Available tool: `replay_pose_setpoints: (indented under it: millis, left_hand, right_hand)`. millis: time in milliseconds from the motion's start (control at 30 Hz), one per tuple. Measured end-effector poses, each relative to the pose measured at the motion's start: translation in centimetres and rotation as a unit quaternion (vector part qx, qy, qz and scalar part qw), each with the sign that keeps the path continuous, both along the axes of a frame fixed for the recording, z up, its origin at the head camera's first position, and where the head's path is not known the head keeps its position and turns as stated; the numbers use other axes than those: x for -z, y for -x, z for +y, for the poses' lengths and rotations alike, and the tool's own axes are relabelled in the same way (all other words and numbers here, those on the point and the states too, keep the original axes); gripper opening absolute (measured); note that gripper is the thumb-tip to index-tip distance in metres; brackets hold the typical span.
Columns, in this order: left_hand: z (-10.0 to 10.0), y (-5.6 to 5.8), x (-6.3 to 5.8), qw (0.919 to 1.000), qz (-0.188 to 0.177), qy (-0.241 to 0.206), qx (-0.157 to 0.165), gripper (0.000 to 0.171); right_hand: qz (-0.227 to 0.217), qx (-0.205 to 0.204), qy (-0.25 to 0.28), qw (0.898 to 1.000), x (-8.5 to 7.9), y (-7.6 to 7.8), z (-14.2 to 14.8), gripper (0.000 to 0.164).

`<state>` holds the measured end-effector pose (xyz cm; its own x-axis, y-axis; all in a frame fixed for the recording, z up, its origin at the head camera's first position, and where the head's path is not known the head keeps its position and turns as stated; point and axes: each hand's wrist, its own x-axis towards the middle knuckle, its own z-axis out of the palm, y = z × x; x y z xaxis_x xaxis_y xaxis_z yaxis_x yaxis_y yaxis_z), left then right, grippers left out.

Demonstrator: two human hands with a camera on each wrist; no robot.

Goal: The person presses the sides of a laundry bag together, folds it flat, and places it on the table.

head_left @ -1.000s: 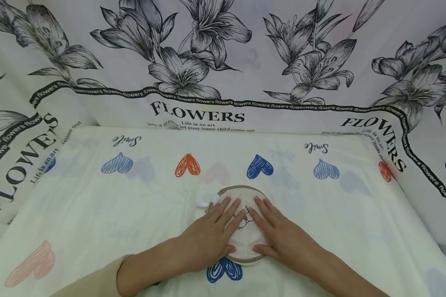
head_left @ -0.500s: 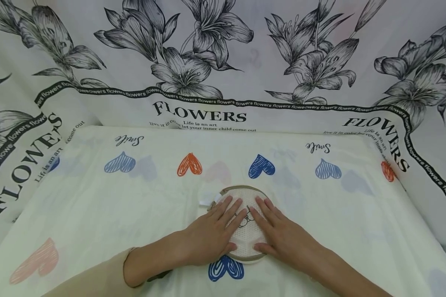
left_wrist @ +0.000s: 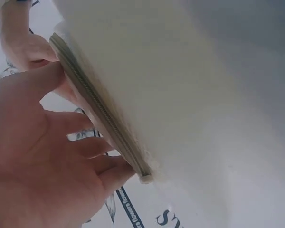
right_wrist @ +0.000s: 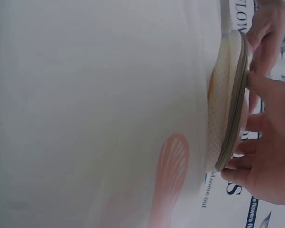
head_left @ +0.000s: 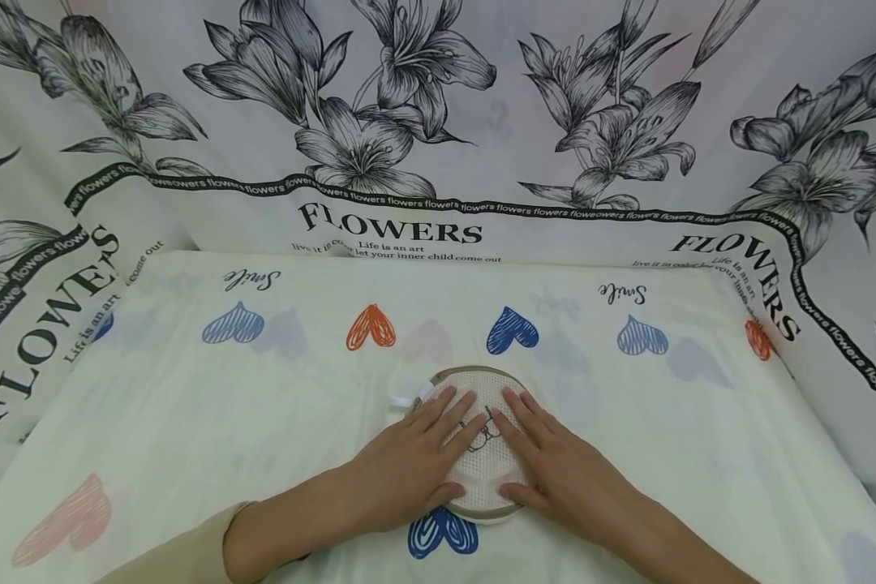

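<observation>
A round cream mesh zip pouch (head_left: 482, 478) lies on the cloth in the middle of the head view, a black line drawing showing on its top. My left hand (head_left: 412, 466) rests on its left half and my right hand (head_left: 573, 470) on its right half, fingers spread and pointing inward. Both thumbs touch the near part of the top. In the left wrist view, a tan zipper (left_wrist: 104, 109) runs along the pouch's side, beside the fingertips. From the right wrist, the mesh side wall (right_wrist: 218, 109) shows below the zipper band. The hands cover much of the drawing.
A small white tag (head_left: 401, 401) sticks out at the pouch's upper left. The white tablecloth (head_left: 226, 422) carries printed hearts, including a dark blue heart (head_left: 442, 533) just in front of the pouch. Behind the table hangs a flower-printed curtain (head_left: 496, 138).
</observation>
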<state>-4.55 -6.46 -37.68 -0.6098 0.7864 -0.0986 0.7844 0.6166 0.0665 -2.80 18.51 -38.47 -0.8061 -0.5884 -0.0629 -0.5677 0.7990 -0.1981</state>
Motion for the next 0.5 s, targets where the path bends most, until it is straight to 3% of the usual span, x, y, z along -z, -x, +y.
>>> replay_pose_setpoints:
  millis: [233,500]
  left_hand:
    - [-0.7,0.0,0.1,0.9996,0.015,-0.025,0.004,0.077]
    - [-1.7,0.1,0.0,0.9985,-0.009,-0.041,-0.034,0.078]
  right_hand:
    - [0.011,0.017,0.002,1.0,-0.1,-0.2,0.5,0.084]
    - [0.045,0.027,0.018,0.998,-0.5,-0.1,1.5,0.084]
